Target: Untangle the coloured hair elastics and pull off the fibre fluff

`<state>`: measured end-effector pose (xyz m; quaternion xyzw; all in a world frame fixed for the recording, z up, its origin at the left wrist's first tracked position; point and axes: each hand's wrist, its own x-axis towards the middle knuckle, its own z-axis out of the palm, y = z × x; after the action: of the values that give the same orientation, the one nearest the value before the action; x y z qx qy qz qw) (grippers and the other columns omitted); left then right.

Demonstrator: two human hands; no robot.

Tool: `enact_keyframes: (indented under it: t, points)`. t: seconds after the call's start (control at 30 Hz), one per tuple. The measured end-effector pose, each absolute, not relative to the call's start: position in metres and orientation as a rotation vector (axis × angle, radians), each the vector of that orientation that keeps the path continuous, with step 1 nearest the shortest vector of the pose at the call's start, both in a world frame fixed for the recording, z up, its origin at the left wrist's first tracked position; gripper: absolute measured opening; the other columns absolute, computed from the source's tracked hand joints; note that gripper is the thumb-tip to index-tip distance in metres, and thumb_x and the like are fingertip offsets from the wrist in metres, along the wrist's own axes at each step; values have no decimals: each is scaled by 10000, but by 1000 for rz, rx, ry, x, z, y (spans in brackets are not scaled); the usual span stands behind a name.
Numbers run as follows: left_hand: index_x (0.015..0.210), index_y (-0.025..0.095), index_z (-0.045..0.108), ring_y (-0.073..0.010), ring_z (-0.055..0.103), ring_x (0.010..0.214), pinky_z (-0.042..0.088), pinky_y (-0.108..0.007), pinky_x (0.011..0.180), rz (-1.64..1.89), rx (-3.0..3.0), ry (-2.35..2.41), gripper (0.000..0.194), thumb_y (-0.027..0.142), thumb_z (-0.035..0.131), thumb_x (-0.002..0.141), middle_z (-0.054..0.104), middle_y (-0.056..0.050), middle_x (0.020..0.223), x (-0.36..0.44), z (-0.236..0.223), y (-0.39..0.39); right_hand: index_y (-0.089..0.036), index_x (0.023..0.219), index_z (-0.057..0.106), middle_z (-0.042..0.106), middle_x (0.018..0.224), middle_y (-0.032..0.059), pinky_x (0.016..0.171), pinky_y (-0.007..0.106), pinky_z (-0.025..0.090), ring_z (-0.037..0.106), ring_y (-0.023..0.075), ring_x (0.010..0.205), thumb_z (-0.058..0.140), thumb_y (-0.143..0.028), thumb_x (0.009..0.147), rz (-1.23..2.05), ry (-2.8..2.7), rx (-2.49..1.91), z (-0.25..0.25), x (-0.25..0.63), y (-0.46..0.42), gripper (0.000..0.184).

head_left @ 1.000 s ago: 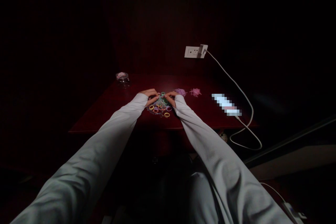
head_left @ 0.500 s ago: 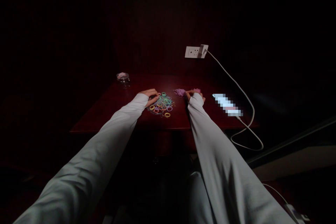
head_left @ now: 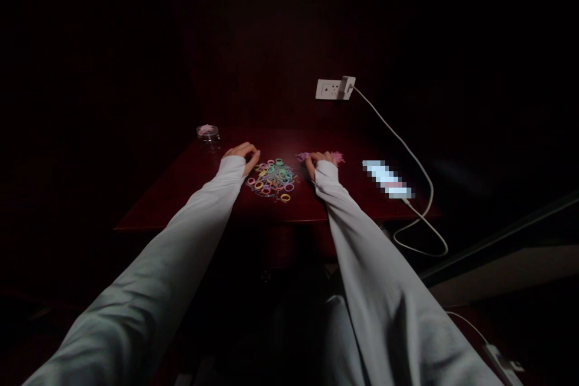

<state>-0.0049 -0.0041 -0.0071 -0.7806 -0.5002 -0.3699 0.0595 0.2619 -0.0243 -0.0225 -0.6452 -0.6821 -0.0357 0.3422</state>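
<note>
My left hand (head_left: 242,154) is at the left edge of a heap of small coloured hair ties (head_left: 275,178). Its fingers are bent, a gap shows between thumb and forefinger, and I see nothing held. Farther right, my right hand (head_left: 322,163) reaches over the table with thumb and fingers apart, beside a small purple pile (head_left: 303,158) that it partly covers. A pink pile (head_left: 337,157) shows just past its fingers. Both piles look stringy, but their kind is too small to tell. The right fingertips are partly hidden.
A clear jar (head_left: 208,137) with something pink on top stands at the table's back left. On the right lies a lit phone (head_left: 387,179), its white cable (head_left: 393,126) running to a charger (head_left: 347,85) in the wall socket (head_left: 326,90). The dark red table (head_left: 167,199) has its front edge near me.
My left hand has drawn back leftward off the heap of hair ties, uncovering more of them. My right hand has shifted left from beside the pink pile to the purple one.
</note>
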Motion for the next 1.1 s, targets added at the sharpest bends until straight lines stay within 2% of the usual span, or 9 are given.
enact_keyframes:
  t: [0.1,0.23,0.37,0.47,0.53,0.63,0.77,0.87,1.1]
  points:
    - [700,198,596,-188,631,794,403,-313,716,-1079,-2279,-1602,343,321,462,991,669,-38,817,-4,-7,-4,-193,940,789,780,1047,121,1125,477,356,599,285,1171,469,-355,1045,-161,-1906,-1626,-28,258,-25,373]
    - [693,212,689,-225,669,891,440,-324,807,-987,-2265,-1766,404,350,458,994,729,-49,822,0,-4,-5,-169,947,795,772,986,164,1062,496,422,614,314,1121,483,-347,1031,-191,-1849,-1696,-35,262,-20,369]
    - [567,218,651,-233,632,767,427,-327,719,-818,-2344,-1907,575,517,411,995,716,-65,719,0,-3,-5,-151,1035,794,755,1117,188,1020,488,434,582,347,1179,496,-317,1022,-205,-1776,-1787,-34,263,-19,342]
    - [508,208,607,-192,594,666,402,-318,708,-787,-2527,-1795,681,600,329,992,685,-62,662,-3,-9,-3,-172,1027,784,752,1146,155,1013,463,414,575,326,1161,469,-336,1040,-252,-1852,-1705,-29,261,-25,355]
    - [538,209,626,-176,554,622,380,-314,679,-792,-2561,-1728,650,614,345,963,673,-54,656,-3,-12,-3,-186,1064,766,751,1131,135,975,430,411,579,303,1132,444,-330,1054,-309,-1928,-1608,-25,258,-29,353]
    - [644,214,626,-156,523,624,343,-285,620,-800,-2683,-1545,494,587,445,914,646,-21,668,-3,-14,-4,-192,1091,748,745,1109,124,945,398,388,575,285,1113,418,-314,1068,-344,-2087,-1484,-18,251,-36,352]
    - [804,223,607,-130,478,575,327,-254,584,-892,-2704,-1461,309,525,557,850,543,41,632,-3,-15,-4,-230,1221,723,718,1109,98,948,375,367,541,266,1083,463,-316,1049,-255,-2202,-1299,-9,238,-48,323]
    - [884,227,626,-142,552,671,357,-245,615,-965,-2730,-1357,274,492,600,821,583,36,714,-5,-17,0,-242,1243,726,696,1124,90,938,370,366,509,261,1073,480,-295,1032,-178,-2302,-1172,-5,229,-56,329]
    - [891,230,660,-143,568,701,374,-251,651,-940,-2785,-1314,246,450,629,786,634,29,782,-10,-26,8,-233,1122,787,686,1141,92,930,395,359,470,273,1072,537,-242,972,-181,-2425,-1125,-6,223,-55,292]
